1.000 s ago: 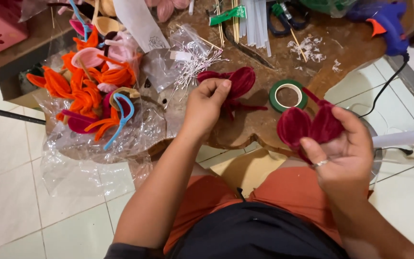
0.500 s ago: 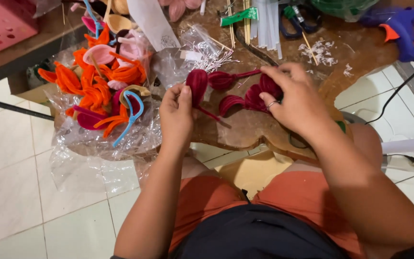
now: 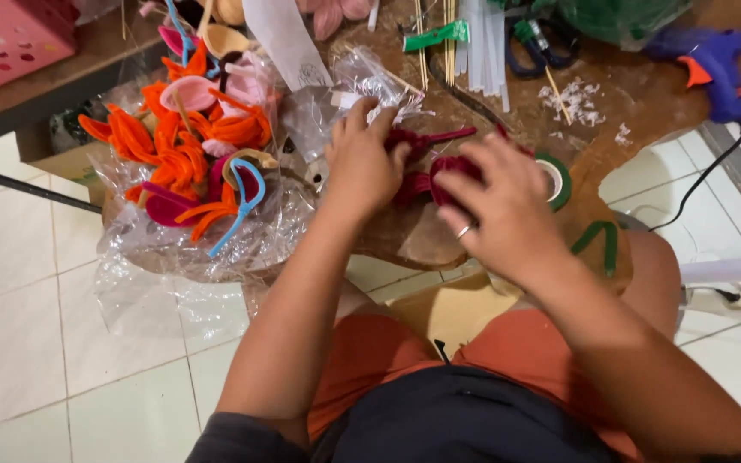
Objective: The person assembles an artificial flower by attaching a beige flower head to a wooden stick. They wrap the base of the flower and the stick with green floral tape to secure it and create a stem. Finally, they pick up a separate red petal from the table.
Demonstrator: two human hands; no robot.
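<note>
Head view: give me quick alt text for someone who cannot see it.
Both hands, left hand and right hand, grip dark red pipe-cleaner petals over a brown wooden table. Orange pipe-cleaner pieces lie on clear plastic at left; a green tape roll sits right, a blue glue gun beyond.

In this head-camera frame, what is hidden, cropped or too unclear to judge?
- Dark red pipe-cleaner piece: mostly covered by the left hand and right hand; its shape is unclear.
- Right fingertips: motion-blurred, grip unreadable.
- Tape roll: half hidden behind the right hand.
- Blue glue gun: its cord runs off the right edge.
- Pink basket: cropped by the top-left corner.
</note>
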